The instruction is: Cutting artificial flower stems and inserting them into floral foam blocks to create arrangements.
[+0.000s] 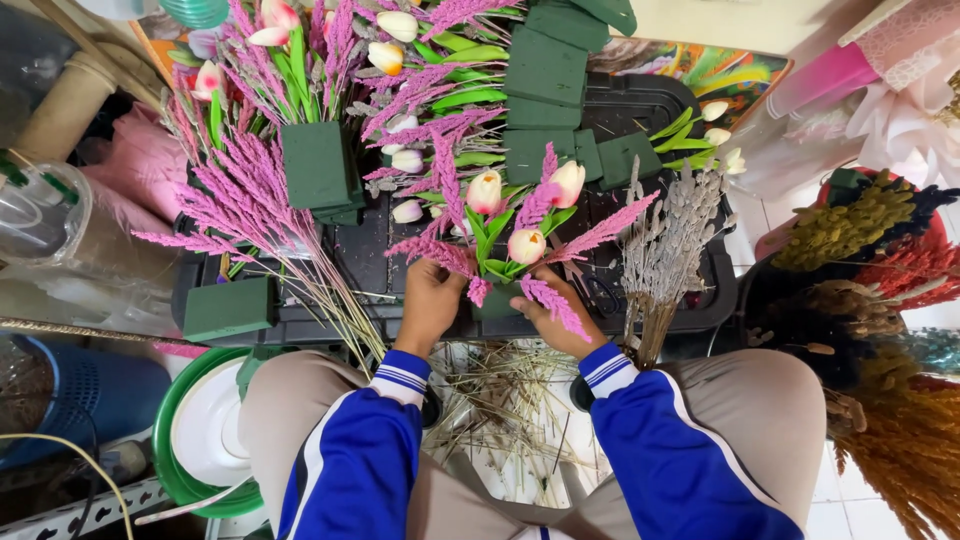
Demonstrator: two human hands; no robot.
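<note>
Blue sleeves (pixel 640 450) are reaching forward. The left hand (pixel 430 300) is closing around the green foam block (pixel 497 303); the right hand (pixel 556 318) is pinching a pink sprig (pixel 556 303), angled toward it.

we note dark green on the foam blocks (pixel 316 165), all plain, no pattern. the dried plume stems (pixel 240 200) read magenta-pink. the tulips (pixel 526 245) show cream fading to peach-pink at the tips, with bright green leaves. the lavender bunch (pixel 668 245) is pale grey-lilac. the tray (pixel 640 100) under it all is black. the sleeves (pixel 660 450) are royal blue with white piping down the arm and white-striped cuffs; the trousers (pixel 290 400) are khaki-beige. the dried grasses (pixel 900 440) at the right run mustard, rust-red and orange-brown. the basin (pixel 175 460) has a green rim and white inside. the basket (pixel 95 390) is blue. the cut stalks (pixel 505 400) on the floor are straw-tan.
</note>
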